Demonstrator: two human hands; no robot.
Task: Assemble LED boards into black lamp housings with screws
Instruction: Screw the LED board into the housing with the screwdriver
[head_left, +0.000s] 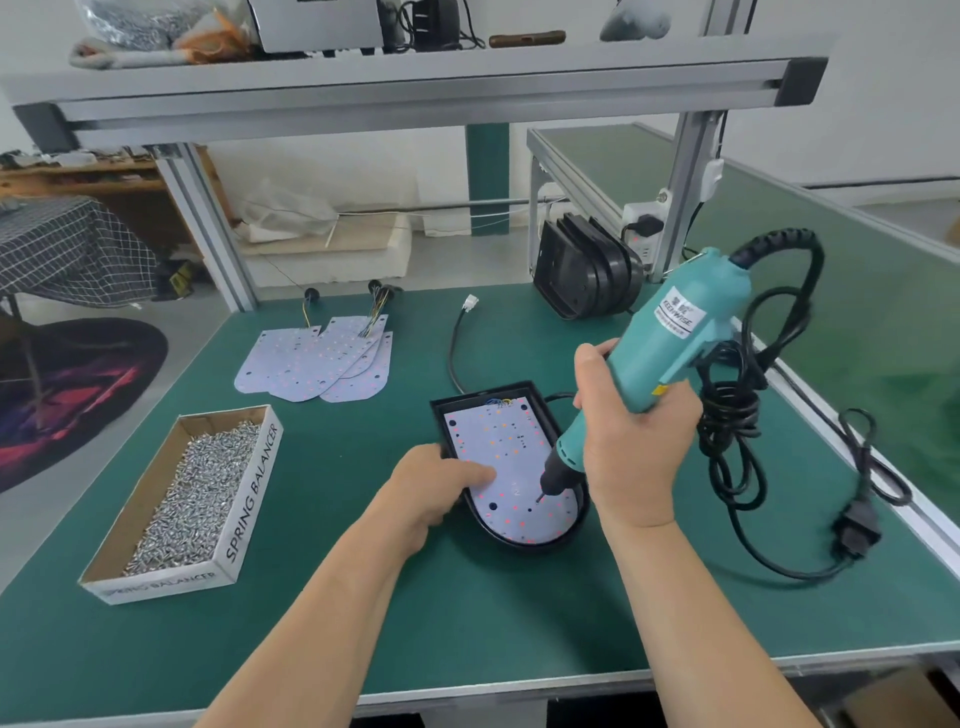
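Right hand (631, 441): clenched round teal electric screwdriver (670, 338), bit tip down on LED board (506, 457).
Left hand (431, 488): fingers released, pressed flat on board's left side.
Lamp housing (540, 395): held the board; mid-bench, well back from front edge.
Room: green mat (363, 467) between housing and screw box; coiled cord (737, 431) just right.
Screw box (249, 499): open cardboard, silver screws (192, 493) piled inside.
Far side: spare LED boards (317, 364) fanned; stacked housings (587, 270) near post.

"SPRING BALANCER" was printed on the right side wall and again on the near end wall of the cardboard screw box (253, 493), lower left of frame. White label on the teal electric screwdriver (670, 338), centre right, read "KEENWISE"; smaller print there unreadable.
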